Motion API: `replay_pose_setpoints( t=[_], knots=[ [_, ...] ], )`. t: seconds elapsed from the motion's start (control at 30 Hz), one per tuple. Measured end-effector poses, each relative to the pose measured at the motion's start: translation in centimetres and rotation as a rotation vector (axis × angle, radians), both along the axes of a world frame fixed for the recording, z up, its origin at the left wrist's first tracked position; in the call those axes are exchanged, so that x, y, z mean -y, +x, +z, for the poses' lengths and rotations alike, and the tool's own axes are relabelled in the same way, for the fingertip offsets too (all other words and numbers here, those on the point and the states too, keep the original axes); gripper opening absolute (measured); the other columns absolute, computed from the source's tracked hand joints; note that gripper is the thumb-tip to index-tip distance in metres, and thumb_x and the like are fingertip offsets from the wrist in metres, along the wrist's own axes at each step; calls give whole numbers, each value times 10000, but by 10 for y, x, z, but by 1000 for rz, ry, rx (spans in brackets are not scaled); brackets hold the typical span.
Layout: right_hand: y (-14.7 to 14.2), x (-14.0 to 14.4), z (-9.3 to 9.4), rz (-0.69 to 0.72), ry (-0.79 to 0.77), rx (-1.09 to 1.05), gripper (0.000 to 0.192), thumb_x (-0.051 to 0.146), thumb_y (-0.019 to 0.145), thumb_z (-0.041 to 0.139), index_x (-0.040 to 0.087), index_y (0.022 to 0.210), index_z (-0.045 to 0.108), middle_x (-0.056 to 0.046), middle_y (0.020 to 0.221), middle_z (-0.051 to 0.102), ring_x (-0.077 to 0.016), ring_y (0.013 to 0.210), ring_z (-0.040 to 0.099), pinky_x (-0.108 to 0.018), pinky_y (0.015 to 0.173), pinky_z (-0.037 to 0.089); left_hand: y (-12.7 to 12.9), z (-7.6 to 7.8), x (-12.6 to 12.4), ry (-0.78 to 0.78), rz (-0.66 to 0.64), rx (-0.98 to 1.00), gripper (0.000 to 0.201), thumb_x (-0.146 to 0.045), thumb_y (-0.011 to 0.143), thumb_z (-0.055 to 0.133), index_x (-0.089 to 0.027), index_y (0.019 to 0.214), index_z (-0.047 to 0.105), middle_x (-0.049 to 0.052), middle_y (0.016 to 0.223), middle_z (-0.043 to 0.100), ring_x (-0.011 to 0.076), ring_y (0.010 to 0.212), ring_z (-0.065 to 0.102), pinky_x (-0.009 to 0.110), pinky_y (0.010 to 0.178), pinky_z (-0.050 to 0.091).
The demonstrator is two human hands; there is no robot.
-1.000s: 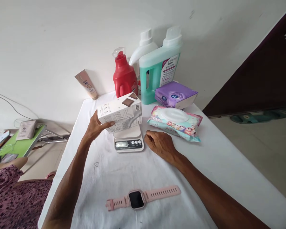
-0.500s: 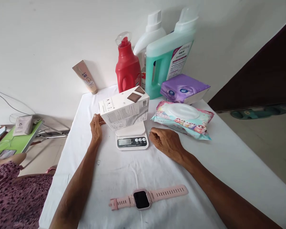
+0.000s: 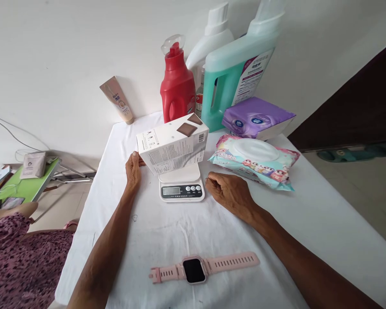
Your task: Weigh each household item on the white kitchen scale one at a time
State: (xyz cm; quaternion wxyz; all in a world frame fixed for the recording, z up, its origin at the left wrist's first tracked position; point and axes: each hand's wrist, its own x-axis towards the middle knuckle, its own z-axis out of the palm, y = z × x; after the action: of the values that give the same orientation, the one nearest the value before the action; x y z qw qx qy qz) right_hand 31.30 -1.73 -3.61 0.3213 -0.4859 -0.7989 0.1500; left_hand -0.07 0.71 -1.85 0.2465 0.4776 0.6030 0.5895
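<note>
Head view, box: a white carton (image 3: 173,143) printed with small text, a barcode and two brown squares lies on its long side on the platform of the scale, overhanging it to left and right.
Head view, scale: a small white kitchen scale (image 3: 182,185) with a grey display and three buttons stands on the counter between the two hands.
Head view, left hand: the left hand (image 3: 133,168) rests on the counter at the carton's left end, its fingers (image 3: 137,158) stretched out flat and loose, the tips touching the carton's lower left edge without gripping it.
Head view, right hand: the right hand (image 3: 229,192) lies on the counter just right of the scale, curled into a loose fist around nothing, clear of scale and carton.
Head view, counter: the counter (image 3: 324,223) is covered with a white cloth.
Head view, watch: a pink smartwatch (image 3: 204,268) with a dark face lies flat, strap spread out, near the front edge between the forearms.
Head view, wipes: a pastel pack of wet wipes (image 3: 254,160) with a white lid lies right of the scale; a purple tissue pack (image 3: 257,116) lies behind it.
Head view, bottles: a red bottle (image 3: 176,88), a white bottle (image 3: 209,43) and a large green jug (image 3: 236,68) stand at the back by the wall.
Head view, tube: a beige tube (image 3: 117,99) leans against the wall at the back left corner.
</note>
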Motion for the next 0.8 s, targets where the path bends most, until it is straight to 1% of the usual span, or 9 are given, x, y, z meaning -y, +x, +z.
replay_pose_setpoints(
  t=[0.27,0.43,0.67,0.73,0.8],
  knots=[
    [0,1,-1,-3,3,-3,282,227,852,477,247,627,309,40,513,394,-129,492,320,-295,553,226,-2,0,1,-30,16,-50,600,-767,957,565,-222,714,628,29,651,567,201,661,554,363,731,543],
    [0,0,-3,5,11,-9,279,228,850,484,248,628,317,40,513,397,-129,489,325,-294,551,226,-2,1,0,-30,14,-62,595,-768,950,575,-226,708,619,28,652,570,207,673,562,362,731,549],
    [1,1,-2,4,-11,-5,262,245,860,466,245,632,336,37,522,419,-129,498,365,-292,560,235,-1,3,1,-39,-7,-85,637,-811,937,547,-218,716,621,49,729,646,210,718,600,366,767,561],
    [0,1,-1,6,-10,-4,259,250,862,462,244,634,338,39,522,413,-128,498,361,-291,559,232,-2,1,2,-41,-26,-55,675,-848,936,491,-215,763,651,69,783,680,231,785,648,379,807,565],
    [0,0,-1,4,-11,-2,263,250,866,461,244,633,338,38,521,409,-128,498,356,-293,558,227,-2,-1,3,-47,-48,23,740,-904,912,430,-217,923,705,98,919,727,260,919,700,388,850,566]
  ],
)
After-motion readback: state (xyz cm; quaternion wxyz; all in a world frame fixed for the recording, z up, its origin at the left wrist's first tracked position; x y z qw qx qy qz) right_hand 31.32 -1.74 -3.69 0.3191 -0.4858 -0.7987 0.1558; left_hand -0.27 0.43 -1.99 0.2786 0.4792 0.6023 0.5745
